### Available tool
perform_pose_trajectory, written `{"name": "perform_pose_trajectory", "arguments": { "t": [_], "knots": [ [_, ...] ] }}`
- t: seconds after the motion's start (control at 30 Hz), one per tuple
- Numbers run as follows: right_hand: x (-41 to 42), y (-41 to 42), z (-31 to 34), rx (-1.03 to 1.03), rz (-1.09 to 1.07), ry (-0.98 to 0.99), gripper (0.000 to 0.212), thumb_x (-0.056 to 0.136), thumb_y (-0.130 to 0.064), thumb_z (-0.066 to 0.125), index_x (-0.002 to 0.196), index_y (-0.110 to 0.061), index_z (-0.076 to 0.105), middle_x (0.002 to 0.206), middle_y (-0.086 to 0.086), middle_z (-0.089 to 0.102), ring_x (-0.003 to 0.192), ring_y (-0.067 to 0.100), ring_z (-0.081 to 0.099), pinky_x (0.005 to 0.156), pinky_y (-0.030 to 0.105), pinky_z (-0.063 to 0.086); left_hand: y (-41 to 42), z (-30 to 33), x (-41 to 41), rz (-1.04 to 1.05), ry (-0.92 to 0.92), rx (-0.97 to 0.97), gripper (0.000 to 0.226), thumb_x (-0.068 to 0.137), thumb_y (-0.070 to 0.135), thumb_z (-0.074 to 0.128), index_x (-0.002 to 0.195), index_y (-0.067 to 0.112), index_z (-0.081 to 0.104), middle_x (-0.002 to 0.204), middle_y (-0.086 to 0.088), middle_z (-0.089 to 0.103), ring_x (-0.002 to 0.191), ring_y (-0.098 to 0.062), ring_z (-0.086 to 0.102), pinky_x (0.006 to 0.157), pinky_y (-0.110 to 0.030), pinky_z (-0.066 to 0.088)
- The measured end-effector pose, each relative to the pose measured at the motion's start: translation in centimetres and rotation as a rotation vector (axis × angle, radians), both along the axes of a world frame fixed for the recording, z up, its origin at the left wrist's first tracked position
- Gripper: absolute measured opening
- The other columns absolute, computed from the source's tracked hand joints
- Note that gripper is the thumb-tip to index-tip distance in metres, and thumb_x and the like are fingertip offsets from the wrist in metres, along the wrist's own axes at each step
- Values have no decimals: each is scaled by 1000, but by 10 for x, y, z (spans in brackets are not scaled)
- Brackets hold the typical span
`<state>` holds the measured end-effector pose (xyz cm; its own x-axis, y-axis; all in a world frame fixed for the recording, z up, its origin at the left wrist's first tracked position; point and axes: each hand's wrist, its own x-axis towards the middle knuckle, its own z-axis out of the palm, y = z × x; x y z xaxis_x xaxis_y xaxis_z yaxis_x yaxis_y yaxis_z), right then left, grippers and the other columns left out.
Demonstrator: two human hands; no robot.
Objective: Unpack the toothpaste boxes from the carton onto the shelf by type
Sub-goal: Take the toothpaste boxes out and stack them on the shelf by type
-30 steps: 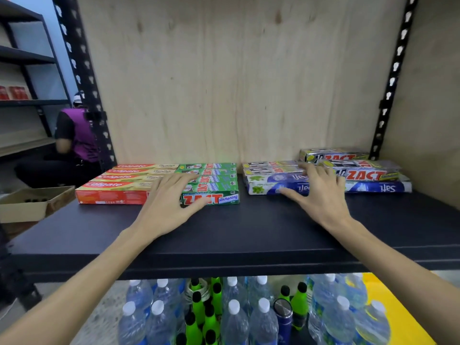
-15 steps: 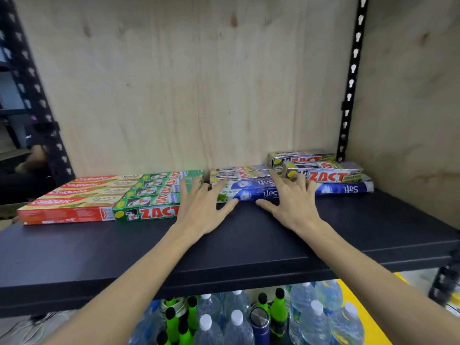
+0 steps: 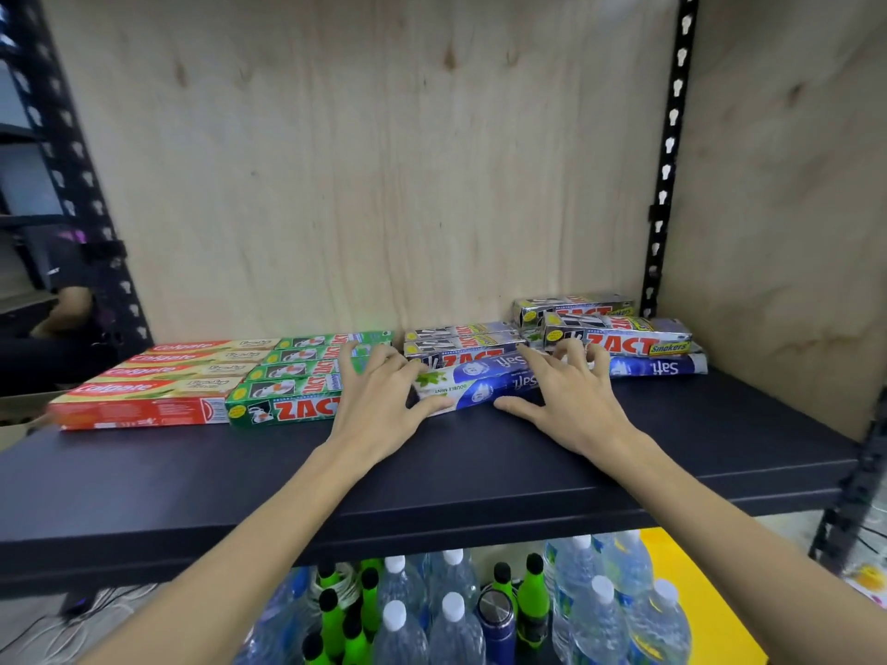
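Red toothpaste boxes [image 3: 144, 395] at the left end of the dark shelf [image 3: 480, 467] read "Colgate". Green boxes [image 3: 293, 391] just right of them read "ZACT". Further right along the shelf, blue-and-white boxes [image 3: 480, 383] read "Salz" and "DOUBLE MINT". Silver boxes [image 3: 619, 336] stacked above those read "ZACT Smokers".

Red Colgate boxes [image 3: 144, 391] lying flat in a row at centre left on the dark shelf [image 3: 480, 472], green Zact boxes [image 3: 297, 376] touching their right side, blue Salz boxes [image 3: 475, 388] at centre, silver Zact Smokers boxes [image 3: 619, 336] stacked centre right.
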<state>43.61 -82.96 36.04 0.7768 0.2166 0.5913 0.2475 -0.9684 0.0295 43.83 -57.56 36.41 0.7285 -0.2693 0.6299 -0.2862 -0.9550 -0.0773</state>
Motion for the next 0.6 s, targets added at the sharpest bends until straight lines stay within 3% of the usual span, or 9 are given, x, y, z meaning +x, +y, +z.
{"name": "perform_pose_trajectory", "arguments": {
  "t": [0.1,0.23,0.33,0.43,0.6],
  "knots": [
    [-13,-7,0,12,6,-29,90,83,-80,38,148,-19,45,132,0,62,129,25,39,105,43,11,2,0,-18,-59,-32,-8,58,88,76,43,112,30,68,107,17,67,120,-8,48,117,-53,3],
    [-29,-24,0,95,44,20,91,78,-83,40,151,-28,39,148,-9,48,135,20,30,107,44,8,10,-1,-42,-167,-19,-77,56,85,78,42,112,35,66,105,23,62,122,-4,44,117,-45,-3],
    [-39,-40,0,111,100,89,92,77,-85,43,153,-35,32,146,-15,49,135,15,27,107,43,10,13,-1,-51,-253,63,-144,61,80,81,42,117,37,64,108,26,54,124,-1,40,114,-39,6],
    [-51,-60,-1,134,120,124,96,72,-93,33,151,-39,32,137,-17,53,131,13,29,99,34,9,4,1,-49,-305,142,-180,65,78,81,41,123,39,63,116,24,58,123,-3,39,103,-33,20],
    [-67,-97,4,147,11,152,93,75,-84,37,152,-34,32,140,-14,54,134,15,29,104,40,12,-44,-1,-45,-317,211,-186,55,86,71,54,130,39,59,125,17,63,119,-10,43,92,-35,29]
  ]
}}
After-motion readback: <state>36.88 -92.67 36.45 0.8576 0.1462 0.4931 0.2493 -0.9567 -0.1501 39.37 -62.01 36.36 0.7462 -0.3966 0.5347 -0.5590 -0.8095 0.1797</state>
